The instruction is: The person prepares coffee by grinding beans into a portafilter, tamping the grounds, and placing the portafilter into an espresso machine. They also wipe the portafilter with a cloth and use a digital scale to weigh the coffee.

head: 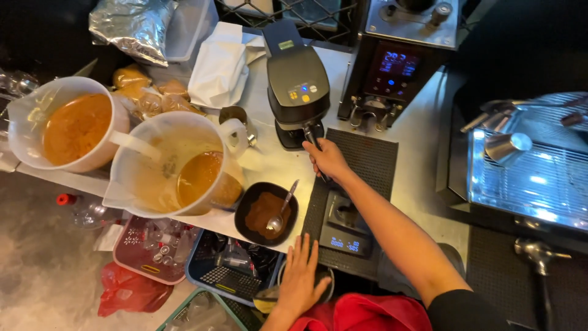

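Pale counter (422,178), seen from above. At its left stand two translucent plastic jugs: one (67,125) filled with orange-brown liquid, the other (177,165) partly filled. Beside the second sits a black bowl (264,213) of brown powder with a metal spoon (278,214). Behind lie a folded white cloth (220,67) and wrapped packets (153,92). A black machine (297,83), a grinder (398,58), a black mat (367,159) and a small digital scale (344,227) occupy the middle.

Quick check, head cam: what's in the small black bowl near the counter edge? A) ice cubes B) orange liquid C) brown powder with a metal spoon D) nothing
C: the small black bowl holds brown powder, with a metal spoon resting in it; the orange liquid sits in the two big jugs beside it.
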